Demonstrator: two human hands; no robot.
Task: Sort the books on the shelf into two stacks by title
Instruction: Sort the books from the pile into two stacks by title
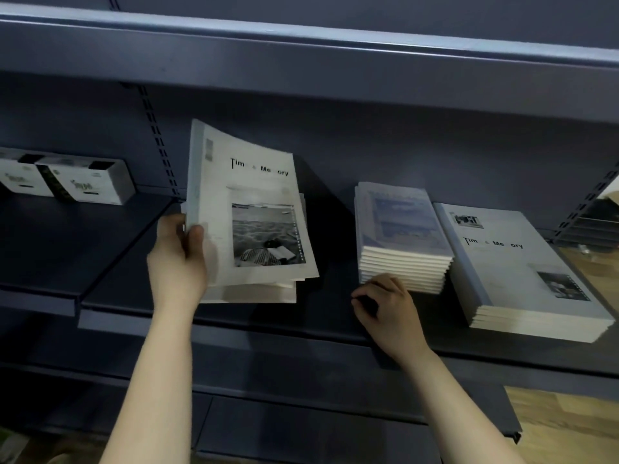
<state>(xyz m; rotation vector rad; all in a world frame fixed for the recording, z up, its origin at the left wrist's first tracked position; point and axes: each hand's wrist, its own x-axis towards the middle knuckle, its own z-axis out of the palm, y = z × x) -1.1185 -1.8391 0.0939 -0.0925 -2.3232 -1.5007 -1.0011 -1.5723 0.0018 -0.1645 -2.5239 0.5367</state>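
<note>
Three piles lie on the shelf [335, 316]. Your left hand [177, 259] grips the spine edge of a book [254, 209] tilted up over the left pile [254, 293] — your right hand [388, 309] rests loosely curled, holding nothing, just before the middle pile [402, 236], which touches the right pile [522, 272].

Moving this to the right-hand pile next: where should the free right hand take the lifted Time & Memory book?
Take the Time & Memory book by its lower right corner, coming from the right. The left hand grips the spine edge and tilts that side up; this corner juts past the pile beneath, so fingers of the right hand can likely slip under.
</note>
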